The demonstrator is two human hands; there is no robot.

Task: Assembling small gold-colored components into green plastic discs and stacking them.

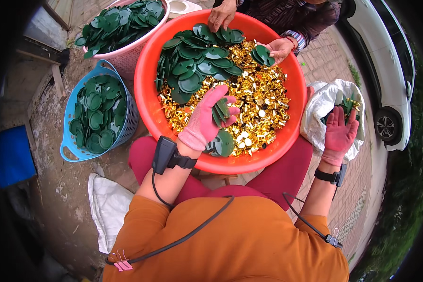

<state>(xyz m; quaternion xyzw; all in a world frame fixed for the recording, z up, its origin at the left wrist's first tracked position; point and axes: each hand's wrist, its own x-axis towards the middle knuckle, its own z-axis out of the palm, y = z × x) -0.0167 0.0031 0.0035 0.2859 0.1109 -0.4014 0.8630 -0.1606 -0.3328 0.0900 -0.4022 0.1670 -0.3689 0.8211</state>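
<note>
My left hand [203,117], in a pink glove, is closed on a small stack of green plastic discs [219,113] above the large red-orange tub [146,89]. Shiny gold pieces [264,110] cover much of the tub's bottom, with a heap of green discs [190,70] at its far left. More discs lie by the near rim, just below my left hand. Out to the right, my right hand [339,135], also gloved in pink, has its fingers stretched out over the white sack [313,115]. Inside the sack are green pieces [348,102], one with gold on it.
Across the tub, a co-worker's hand [222,15] touches the heap; their other hand [278,49] holds green discs. A blue basket [68,120] and a pink basket [129,58], both full of discs, stand left. A white car [385,61] is parked right.
</note>
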